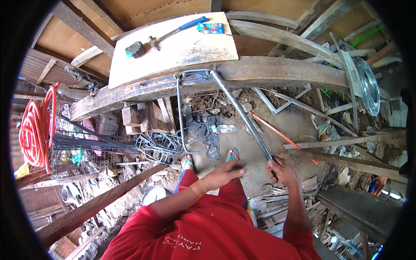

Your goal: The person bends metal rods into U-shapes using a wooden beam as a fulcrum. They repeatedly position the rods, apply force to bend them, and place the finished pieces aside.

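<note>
My right hand [282, 170] is wrapped round the lower end of a long dark metal bending bar [243, 113]. The bar slants up and left to a black metal bending jig [196, 78] fixed on the thick wooden beam [268, 71]. A thin steel rod [180, 115] runs along the jig, turns a corner at its left end and hangs down to a short hooked tip. My left hand [224, 174], slightly blurred, hovers in front of my body with its fingers stretched toward the right. It holds nothing and is apart from the bar.
Behind the beam, a pale board [190, 47] carries a blue-handled hammer [180, 31], a tape measure [134, 50] and a blue packet [211, 28]. Bent steel stirrups [158, 147] and straight rods [93, 143] lie left. Orange hose [34, 134] and coiled wire [367, 86] hang at the sides.
</note>
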A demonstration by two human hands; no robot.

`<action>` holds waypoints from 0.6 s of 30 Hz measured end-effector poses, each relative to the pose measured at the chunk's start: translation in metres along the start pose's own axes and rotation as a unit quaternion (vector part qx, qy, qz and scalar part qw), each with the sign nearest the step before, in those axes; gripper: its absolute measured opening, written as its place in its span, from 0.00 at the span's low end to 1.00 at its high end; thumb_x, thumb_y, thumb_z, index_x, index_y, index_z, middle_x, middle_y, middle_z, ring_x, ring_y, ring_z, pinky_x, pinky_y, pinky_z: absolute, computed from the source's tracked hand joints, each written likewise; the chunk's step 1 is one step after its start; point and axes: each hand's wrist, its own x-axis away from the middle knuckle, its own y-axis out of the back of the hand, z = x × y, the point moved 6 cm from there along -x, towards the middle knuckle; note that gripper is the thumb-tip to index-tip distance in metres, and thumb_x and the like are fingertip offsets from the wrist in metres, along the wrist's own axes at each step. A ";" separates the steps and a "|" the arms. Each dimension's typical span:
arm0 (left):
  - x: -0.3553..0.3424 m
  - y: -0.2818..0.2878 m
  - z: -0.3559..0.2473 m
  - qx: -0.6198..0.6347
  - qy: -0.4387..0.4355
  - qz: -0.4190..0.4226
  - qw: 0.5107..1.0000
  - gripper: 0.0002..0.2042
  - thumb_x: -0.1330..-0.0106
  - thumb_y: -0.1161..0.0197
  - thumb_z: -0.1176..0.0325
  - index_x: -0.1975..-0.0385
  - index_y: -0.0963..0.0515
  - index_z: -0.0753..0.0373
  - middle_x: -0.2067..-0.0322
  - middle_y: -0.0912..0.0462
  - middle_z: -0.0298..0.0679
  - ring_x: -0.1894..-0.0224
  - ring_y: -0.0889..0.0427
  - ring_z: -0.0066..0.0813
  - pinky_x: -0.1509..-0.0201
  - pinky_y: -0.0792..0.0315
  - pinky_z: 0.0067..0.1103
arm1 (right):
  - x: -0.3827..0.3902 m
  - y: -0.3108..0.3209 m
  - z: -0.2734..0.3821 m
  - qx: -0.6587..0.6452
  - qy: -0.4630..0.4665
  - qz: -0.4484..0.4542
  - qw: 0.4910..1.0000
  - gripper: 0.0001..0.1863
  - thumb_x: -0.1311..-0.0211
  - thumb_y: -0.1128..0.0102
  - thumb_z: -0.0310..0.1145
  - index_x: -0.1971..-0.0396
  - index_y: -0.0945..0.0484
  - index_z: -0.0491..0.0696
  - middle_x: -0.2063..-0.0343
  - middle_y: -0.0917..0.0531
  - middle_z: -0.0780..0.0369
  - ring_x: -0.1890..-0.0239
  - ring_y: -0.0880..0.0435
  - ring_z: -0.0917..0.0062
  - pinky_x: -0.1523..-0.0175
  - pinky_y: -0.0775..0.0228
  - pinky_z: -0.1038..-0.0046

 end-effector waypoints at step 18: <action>-0.071 -0.042 0.001 0.419 0.004 0.020 0.908 0.18 0.28 0.38 0.55 0.75 0.32 0.57 0.84 0.33 0.32 0.83 0.27 0.31 0.83 0.34 0.26 | -0.002 -0.096 -0.051 -0.230 0.045 -0.133 0.963 0.16 0.27 0.44 0.43 0.72 0.25 0.48 0.86 0.31 0.69 0.89 0.38 0.86 0.85 0.50 0.79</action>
